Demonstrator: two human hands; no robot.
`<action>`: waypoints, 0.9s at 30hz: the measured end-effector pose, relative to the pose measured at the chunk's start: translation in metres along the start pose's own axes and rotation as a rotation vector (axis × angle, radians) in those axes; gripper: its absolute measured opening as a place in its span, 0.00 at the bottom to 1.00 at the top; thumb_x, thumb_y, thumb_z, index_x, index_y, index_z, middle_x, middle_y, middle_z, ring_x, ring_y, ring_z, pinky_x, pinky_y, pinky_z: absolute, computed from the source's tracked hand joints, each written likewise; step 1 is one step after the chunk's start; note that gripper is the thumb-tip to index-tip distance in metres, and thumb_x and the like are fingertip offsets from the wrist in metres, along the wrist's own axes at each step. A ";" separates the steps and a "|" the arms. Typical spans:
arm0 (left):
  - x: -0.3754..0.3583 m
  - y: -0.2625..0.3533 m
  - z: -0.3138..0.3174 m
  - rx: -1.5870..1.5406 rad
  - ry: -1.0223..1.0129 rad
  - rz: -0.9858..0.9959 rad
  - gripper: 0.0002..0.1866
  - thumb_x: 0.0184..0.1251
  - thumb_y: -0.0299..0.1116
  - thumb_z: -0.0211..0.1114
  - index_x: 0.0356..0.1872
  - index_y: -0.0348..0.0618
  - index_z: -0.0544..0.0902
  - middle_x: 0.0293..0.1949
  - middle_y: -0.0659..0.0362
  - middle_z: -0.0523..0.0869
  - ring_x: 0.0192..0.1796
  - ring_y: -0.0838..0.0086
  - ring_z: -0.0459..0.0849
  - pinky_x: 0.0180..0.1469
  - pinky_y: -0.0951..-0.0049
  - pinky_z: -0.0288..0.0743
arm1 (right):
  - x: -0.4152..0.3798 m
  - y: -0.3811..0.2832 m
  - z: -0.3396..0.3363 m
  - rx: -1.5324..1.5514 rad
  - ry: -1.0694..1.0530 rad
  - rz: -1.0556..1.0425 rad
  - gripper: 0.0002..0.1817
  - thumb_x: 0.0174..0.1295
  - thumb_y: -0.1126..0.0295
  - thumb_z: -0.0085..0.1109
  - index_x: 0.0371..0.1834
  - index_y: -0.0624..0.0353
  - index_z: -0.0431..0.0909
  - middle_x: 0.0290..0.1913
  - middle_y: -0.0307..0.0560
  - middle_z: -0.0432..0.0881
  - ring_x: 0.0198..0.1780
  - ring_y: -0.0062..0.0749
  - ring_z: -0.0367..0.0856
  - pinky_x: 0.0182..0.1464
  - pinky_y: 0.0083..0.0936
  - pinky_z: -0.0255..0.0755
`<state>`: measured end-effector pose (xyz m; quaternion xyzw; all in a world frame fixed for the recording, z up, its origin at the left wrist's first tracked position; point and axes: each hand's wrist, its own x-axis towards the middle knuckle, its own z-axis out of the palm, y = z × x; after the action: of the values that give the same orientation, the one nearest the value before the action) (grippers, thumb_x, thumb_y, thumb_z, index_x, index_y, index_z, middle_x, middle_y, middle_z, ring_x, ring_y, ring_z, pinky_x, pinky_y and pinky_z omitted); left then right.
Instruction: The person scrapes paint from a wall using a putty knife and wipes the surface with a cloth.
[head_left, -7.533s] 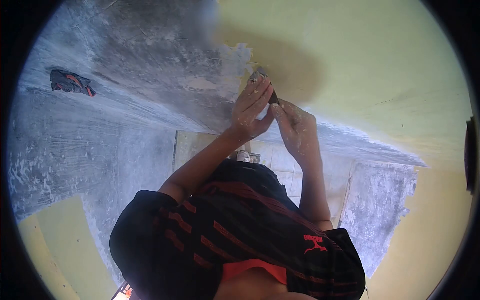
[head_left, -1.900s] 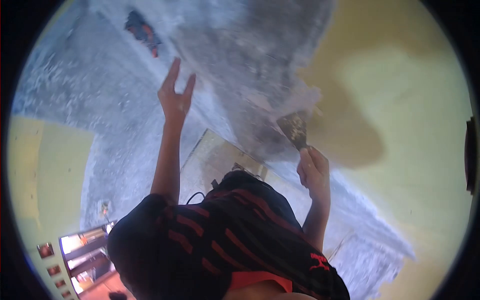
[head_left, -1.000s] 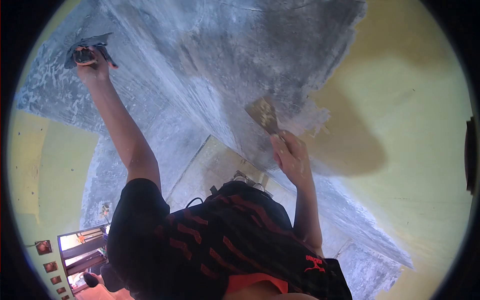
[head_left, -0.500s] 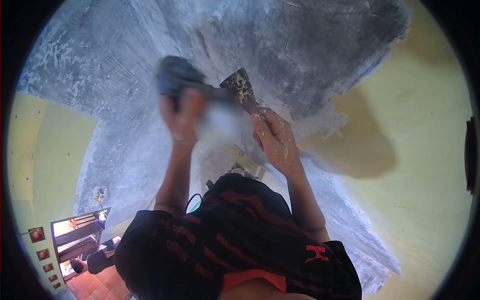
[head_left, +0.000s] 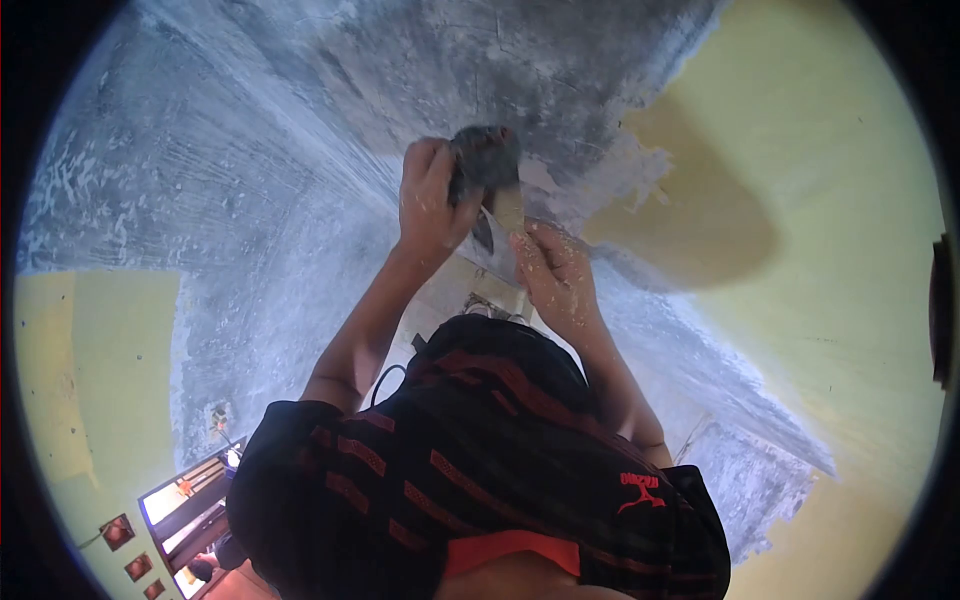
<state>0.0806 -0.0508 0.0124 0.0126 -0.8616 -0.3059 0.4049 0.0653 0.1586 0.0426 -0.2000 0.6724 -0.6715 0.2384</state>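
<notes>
My right hand [head_left: 560, 275], specked with pale crumbs, is closed round the lower end of a putty knife [head_left: 509, 208]. The upper part of its blade is hidden behind a dark grey piece [head_left: 488, 155] that looks like a cloth or pad. My left hand [head_left: 432, 195] grips that dark piece from the left, fingers bent over its edge. It overlaps the blade in this view, and a dark pointed tip shows below it between my hands. Both hands are held up in front of my chest, close together.
A grey, scraped-looking wall surface [head_left: 290, 190] spreads behind my hands. Yellow-green painted wall [head_left: 860, 250] borders it at the right, with a ragged edge. At lower left are a doorway or window opening [head_left: 190, 510], small framed squares [head_left: 117, 531] and part of a person [head_left: 202, 568].
My left hand has moved right with the dark piece, from beside the putty knife onto its blade. The speckled blade, visible before, is now mostly covered. The view has shifted slightly.
</notes>
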 end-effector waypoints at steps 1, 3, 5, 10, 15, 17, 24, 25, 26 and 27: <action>-0.002 0.003 0.004 -0.005 -0.010 0.003 0.21 0.50 0.25 0.73 0.48 0.33 0.81 0.47 0.44 0.80 0.51 0.44 0.78 0.54 0.50 0.74 | 0.000 0.002 -0.002 0.005 0.010 0.003 0.12 0.78 0.66 0.62 0.47 0.67 0.84 0.28 0.34 0.72 0.31 0.19 0.70 0.34 0.25 0.66; -0.007 0.019 0.019 -0.014 0.007 0.004 0.21 0.50 0.26 0.74 0.47 0.34 0.82 0.46 0.45 0.80 0.50 0.45 0.78 0.52 0.51 0.73 | 0.001 0.007 -0.014 0.009 -0.012 0.067 0.13 0.82 0.62 0.58 0.48 0.61 0.83 0.25 0.31 0.75 0.25 0.12 0.69 0.28 0.20 0.62; -0.009 0.030 0.023 0.006 -0.068 0.108 0.21 0.49 0.27 0.75 0.47 0.35 0.82 0.44 0.45 0.80 0.48 0.45 0.78 0.51 0.52 0.73 | 0.002 0.015 -0.021 -0.015 0.034 0.083 0.13 0.81 0.63 0.60 0.49 0.64 0.84 0.26 0.32 0.74 0.28 0.15 0.70 0.30 0.22 0.63; -0.011 0.016 0.040 -0.084 -0.102 0.070 0.16 0.56 0.28 0.77 0.42 0.36 0.80 0.40 0.45 0.80 0.41 0.46 0.78 0.44 0.49 0.71 | -0.019 0.012 -0.028 -0.098 0.105 -0.019 0.13 0.79 0.64 0.63 0.50 0.66 0.85 0.28 0.33 0.74 0.33 0.17 0.70 0.35 0.24 0.65; -0.032 0.034 0.058 -0.308 -0.209 0.181 0.18 0.66 0.33 0.78 0.46 0.34 0.80 0.38 0.45 0.79 0.40 0.46 0.78 0.42 0.51 0.71 | -0.018 0.018 -0.041 -0.033 0.154 0.025 0.14 0.78 0.63 0.64 0.46 0.66 0.84 0.29 0.31 0.72 0.34 0.16 0.67 0.36 0.23 0.64; -0.029 0.022 0.051 -0.177 -0.261 -0.015 0.18 0.66 0.31 0.77 0.50 0.32 0.80 0.39 0.44 0.80 0.40 0.47 0.79 0.40 0.55 0.73 | -0.025 0.020 -0.051 -0.050 0.157 0.062 0.13 0.79 0.63 0.64 0.46 0.65 0.84 0.28 0.31 0.73 0.33 0.15 0.68 0.35 0.22 0.64; -0.018 0.003 0.036 -0.987 -0.187 -0.868 0.19 0.82 0.42 0.66 0.64 0.44 0.79 0.51 0.55 0.87 0.51 0.65 0.87 0.46 0.60 0.82 | -0.040 0.009 -0.063 0.187 0.087 0.227 0.13 0.80 0.60 0.62 0.45 0.60 0.84 0.22 0.29 0.70 0.22 0.12 0.64 0.24 0.20 0.57; -0.022 0.004 0.041 -1.265 -0.129 -1.029 0.21 0.85 0.45 0.63 0.67 0.46 0.78 0.56 0.56 0.87 0.54 0.67 0.88 0.50 0.61 0.83 | -0.035 0.009 -0.063 0.224 0.007 0.237 0.14 0.80 0.59 0.61 0.44 0.60 0.84 0.21 0.29 0.69 0.21 0.12 0.63 0.23 0.20 0.56; -0.029 0.008 0.043 -1.437 -0.156 -1.153 0.22 0.88 0.49 0.55 0.70 0.48 0.77 0.62 0.56 0.87 0.61 0.64 0.87 0.59 0.60 0.83 | -0.029 0.011 -0.061 0.224 0.006 0.240 0.14 0.80 0.59 0.61 0.44 0.60 0.84 0.21 0.29 0.69 0.21 0.12 0.63 0.23 0.20 0.56; -0.031 0.016 0.041 -1.436 -0.155 -1.157 0.22 0.88 0.49 0.55 0.70 0.48 0.77 0.62 0.56 0.87 0.61 0.64 0.87 0.59 0.60 0.83 | -0.020 0.014 -0.054 0.175 0.004 0.221 0.15 0.81 0.58 0.61 0.44 0.60 0.85 0.20 0.29 0.69 0.20 0.12 0.63 0.22 0.20 0.55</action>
<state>0.0766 -0.0081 -0.0204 0.1664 -0.3495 -0.9211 0.0407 0.0506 0.2146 0.0285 -0.1018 0.6298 -0.6977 0.3261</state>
